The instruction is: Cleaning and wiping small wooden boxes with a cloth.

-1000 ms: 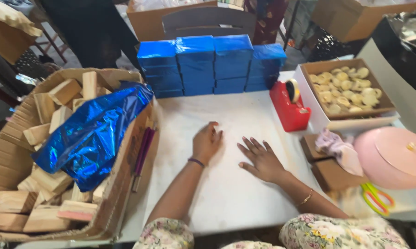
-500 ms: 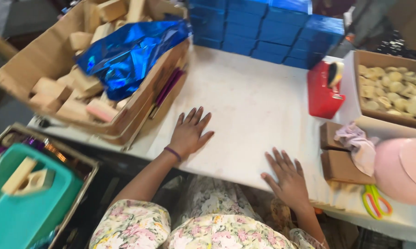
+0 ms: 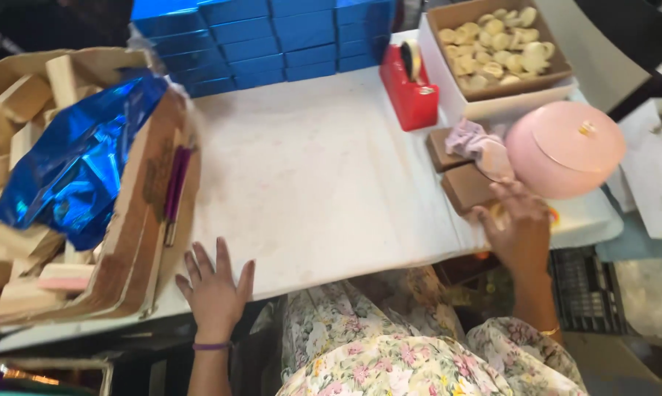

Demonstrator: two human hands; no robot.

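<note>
— Biggest first? White table (image 3: 309, 169), wide bare middle, near edge running from the left hand across to the right. Cardboard box (image 3: 136, 220) of wooden blocks (image 3: 23, 99) along the left edge, blue foil (image 3: 74, 169) draped over them.

— Counts? One stack of blue boxes (image 3: 257, 37) at the far edge, too cropped to count. One tray of pale round pieces (image 3: 492, 40), one pink round container (image 3: 565, 147), one red tape dispenser (image 3: 410, 88), two small brown boxes (image 3: 466, 187) with a crumpled cloth (image 3: 474, 139) on top.

— Hands? Left hand (image 3: 213, 290) flat on the near edge, fingers spread wide, holding nothing. Right hand (image 3: 518, 227) at the right edge, touching the nearer brown box, just below the pink container; possibly over scissors, mostly hidden. Grip impossible to tell.
</note>
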